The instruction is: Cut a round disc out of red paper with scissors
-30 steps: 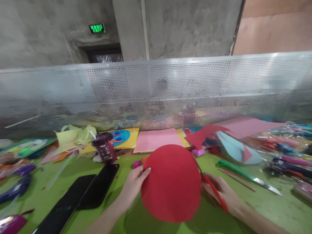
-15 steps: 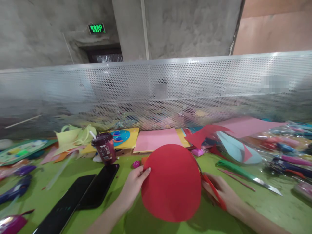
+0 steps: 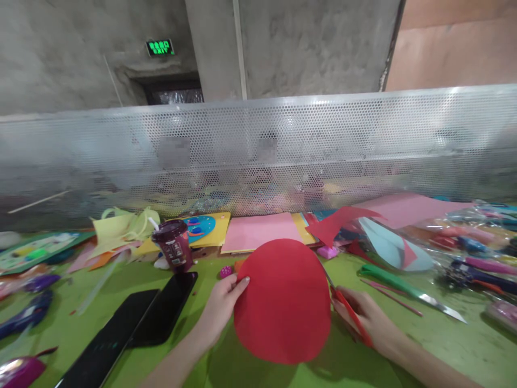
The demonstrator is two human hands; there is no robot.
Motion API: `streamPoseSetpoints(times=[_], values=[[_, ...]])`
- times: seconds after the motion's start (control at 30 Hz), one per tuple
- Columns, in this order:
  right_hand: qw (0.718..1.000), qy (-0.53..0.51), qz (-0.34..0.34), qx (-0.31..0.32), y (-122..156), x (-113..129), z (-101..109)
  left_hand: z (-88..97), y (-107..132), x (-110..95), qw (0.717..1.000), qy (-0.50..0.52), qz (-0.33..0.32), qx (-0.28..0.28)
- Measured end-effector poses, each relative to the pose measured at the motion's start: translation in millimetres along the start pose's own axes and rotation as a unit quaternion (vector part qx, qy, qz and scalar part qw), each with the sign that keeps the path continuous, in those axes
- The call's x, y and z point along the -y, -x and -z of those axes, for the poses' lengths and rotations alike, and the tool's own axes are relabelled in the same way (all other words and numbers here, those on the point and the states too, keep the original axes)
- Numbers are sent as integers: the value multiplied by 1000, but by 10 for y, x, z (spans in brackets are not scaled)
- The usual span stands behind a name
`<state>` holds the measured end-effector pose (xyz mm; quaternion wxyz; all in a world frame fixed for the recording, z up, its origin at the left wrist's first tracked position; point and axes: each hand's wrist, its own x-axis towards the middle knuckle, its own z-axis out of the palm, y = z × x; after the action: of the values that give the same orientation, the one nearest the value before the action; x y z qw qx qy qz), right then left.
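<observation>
A round piece of red paper (image 3: 283, 302) is held upright over the green table (image 3: 444, 345). My left hand (image 3: 222, 307) pinches its left edge, thumb on the front. On the paper's right edge, my right hand (image 3: 363, 318) is closed on red-handled scissors (image 3: 347, 312), whose blades meet the rim of the paper.
Two black phones (image 3: 137, 323) lie to the left, behind them a dark cup with a straw (image 3: 173, 245). Pink (image 3: 258, 230) and yellow sheets lie at the back under a perforated metal screen (image 3: 258, 151). A green-handled knife (image 3: 404, 291) and bagged craft supplies (image 3: 472, 253) are on the right.
The red paper has turned slightly in my hands and its lower edge sits a little higher. Both hands stay in nearly the same place.
</observation>
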<state>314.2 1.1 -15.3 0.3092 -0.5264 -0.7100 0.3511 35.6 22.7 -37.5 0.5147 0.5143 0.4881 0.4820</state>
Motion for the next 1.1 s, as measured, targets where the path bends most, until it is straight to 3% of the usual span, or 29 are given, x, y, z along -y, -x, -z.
streamPoseSetpoints(times=[0.4,0.73,1.1], values=[[1000,20,-8,9,2,-4,-13,27,-25,-7,999,-34,-20,-24],[998,58,27,7,4,-32,-28,54,-44,11,997,-68,-32,-35],[1000,13,15,-21,40,-23,17,44,-39,5,998,-52,-26,-23]])
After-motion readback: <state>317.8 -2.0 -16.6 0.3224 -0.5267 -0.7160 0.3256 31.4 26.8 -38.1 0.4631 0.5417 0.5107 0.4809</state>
